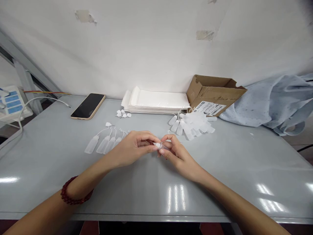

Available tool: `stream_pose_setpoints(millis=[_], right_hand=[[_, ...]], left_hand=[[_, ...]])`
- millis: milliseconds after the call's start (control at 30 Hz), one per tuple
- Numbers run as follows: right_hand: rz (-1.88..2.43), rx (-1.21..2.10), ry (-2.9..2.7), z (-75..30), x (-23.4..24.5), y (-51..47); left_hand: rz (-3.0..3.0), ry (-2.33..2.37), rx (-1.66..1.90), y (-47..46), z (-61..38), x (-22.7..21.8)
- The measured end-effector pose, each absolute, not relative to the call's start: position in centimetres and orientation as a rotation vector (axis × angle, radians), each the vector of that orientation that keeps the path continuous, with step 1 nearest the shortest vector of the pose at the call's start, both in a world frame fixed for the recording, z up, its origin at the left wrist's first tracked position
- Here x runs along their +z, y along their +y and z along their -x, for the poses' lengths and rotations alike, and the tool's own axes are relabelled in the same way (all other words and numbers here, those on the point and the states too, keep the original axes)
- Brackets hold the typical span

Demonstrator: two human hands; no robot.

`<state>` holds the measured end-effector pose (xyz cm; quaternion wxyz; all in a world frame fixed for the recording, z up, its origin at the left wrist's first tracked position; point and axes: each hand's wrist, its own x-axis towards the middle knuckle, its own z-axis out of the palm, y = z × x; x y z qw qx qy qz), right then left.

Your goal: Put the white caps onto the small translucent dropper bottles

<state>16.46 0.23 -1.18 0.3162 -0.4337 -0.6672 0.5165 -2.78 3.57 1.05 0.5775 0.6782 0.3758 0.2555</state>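
Note:
My left hand (pixel 137 145) pinches a small white cap (pixel 158 144) between thumb and fingertips over the middle of the table. Meeting it there, my right hand (pixel 177 155) has thumb and index finger closed around a translucent piece just beside the cap, mostly hidden by the fingers. Left of my hands lie several translucent squeeze bottles (pixel 92 145) with thin curved tethers, partly covered by my left hand. One white cap (pixel 109 124) rests near their tops. Several more loose caps (pixel 124 114) sit behind. Right of my hands is a pile of similar translucent bottles (pixel 193 124).
A stack of white envelopes (pixel 161 99) lies against the wall, beside a tilted open cardboard box (pixel 220 91). Pale blue cloth (pixel 269 101) drapes at the right. A phone (pixel 88 106) lies at the back left, near a white cable (pixel 44 98) and a power strip (pixel 14 102).

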Motion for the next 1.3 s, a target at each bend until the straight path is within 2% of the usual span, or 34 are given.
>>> stream_pose_setpoints(millis=[167, 433, 767, 1133, 1300], right_hand=[[1.129, 1.410, -1.679, -16.5, -1.2, 0.2], [1.183, 1.102, -1.895, -16.1, -1.4, -0.1], [1.152, 0.799, -2.098, -16.2, -2.5, -0.1], [1.128, 1.340, -1.844, -16.6, -0.8, -0.1], [1.098, 1.291, -1.862, -16.6, -0.7, -0.2]], left_hand=[[-1.667, 0.858, 0.699, 3.5, 2.6, 1.0], [-1.514, 1.095, 0.583, 3.9, 2.4, 1.1], [-1.515, 1.120, 0.447, 3.6, 2.4, 1.3], [-1.582, 0.904, 0.498, 3.4, 2.8, 1.4], [-1.650, 0.946, 0.519, 3.6, 2.9, 1.5]])
